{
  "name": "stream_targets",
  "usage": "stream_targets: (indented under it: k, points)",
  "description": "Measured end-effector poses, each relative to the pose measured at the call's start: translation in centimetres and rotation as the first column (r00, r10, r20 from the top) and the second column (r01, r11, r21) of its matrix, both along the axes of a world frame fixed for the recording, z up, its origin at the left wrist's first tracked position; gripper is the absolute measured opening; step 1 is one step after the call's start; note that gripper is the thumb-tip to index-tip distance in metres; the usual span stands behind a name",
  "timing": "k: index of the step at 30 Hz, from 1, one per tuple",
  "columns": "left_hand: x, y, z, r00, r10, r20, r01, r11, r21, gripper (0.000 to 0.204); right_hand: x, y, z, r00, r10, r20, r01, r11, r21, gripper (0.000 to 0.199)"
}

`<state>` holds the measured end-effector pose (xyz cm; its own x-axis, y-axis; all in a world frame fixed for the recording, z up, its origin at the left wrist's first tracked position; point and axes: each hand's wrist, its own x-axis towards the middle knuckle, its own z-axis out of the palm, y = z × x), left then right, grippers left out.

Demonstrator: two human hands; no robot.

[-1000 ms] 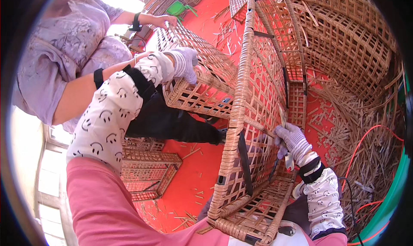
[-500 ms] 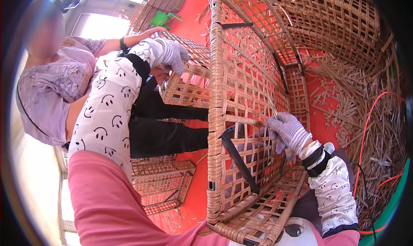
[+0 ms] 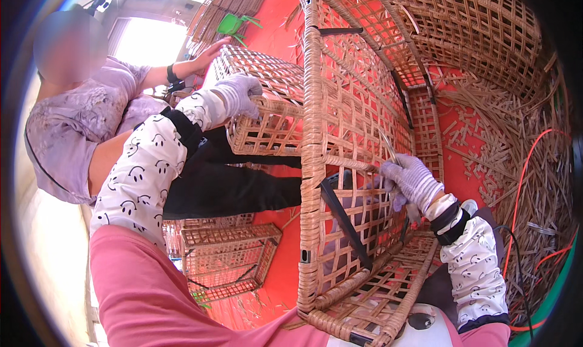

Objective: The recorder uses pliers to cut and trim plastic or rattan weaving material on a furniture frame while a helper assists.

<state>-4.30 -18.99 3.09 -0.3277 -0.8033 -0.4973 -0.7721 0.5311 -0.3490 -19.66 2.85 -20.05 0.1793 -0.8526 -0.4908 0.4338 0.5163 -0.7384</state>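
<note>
A large woven rattan frame (image 3: 364, 104), open-latticed with black metal bars, stands tilted in front of me. My right hand (image 3: 410, 180), in a striped glove, is closed around a slim metal tool (image 3: 388, 146) beside the lattice; its tip points up toward the weave and its kind is unclear. My gloved left hand (image 3: 238, 96) is at the near edge of a smaller woven piece (image 3: 267, 134), thumb and fingers apart, with nothing visible in it. A person at the left has one hand (image 3: 212, 51) by that piece's far edge.
Stacked woven panels (image 3: 480, 31) rise at the upper right. Cut rattan strips (image 3: 516, 159) litter the red floor (image 3: 282, 244), with an orange cord (image 3: 516, 195) across them. Another woven frame (image 3: 231, 259) lies at the lower left. A green stool (image 3: 231, 25) stands far back.
My left hand has shifted slightly left and down, its fingers now spread apart. The large frame sits slightly further right in view. My right hand keeps its grip on the metal tool.
</note>
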Motion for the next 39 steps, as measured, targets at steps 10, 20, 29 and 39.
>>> stream_targets:
  k: [10,20,29,39]
  points:
    - [3.0,0.4,-0.3,0.982,0.19,0.022,-0.186,0.975,-0.123,0.05,0.5,-0.1,-1.4,0.999,0.045,0.007,-0.045,0.998,-0.039,0.023]
    - [6.8,2.7,-3.4,0.937,-0.002,-0.348,-0.131,0.924,-0.359,0.049,0.7,0.0,-1.6,0.999,0.047,-0.007,-0.047,0.999,-0.024,0.023]
    - [5.3,1.6,-2.5,0.856,0.219,-0.469,-0.367,0.896,-0.251,0.051,0.3,-0.2,-0.8,0.999,0.022,-0.047,-0.022,1.0,-0.011,0.021]
    - [9.0,3.7,-7.7,0.815,-0.411,-0.408,0.024,0.728,-0.686,0.038,0.5,0.3,-1.2,0.995,0.03,-0.091,-0.033,0.999,-0.031,0.02]
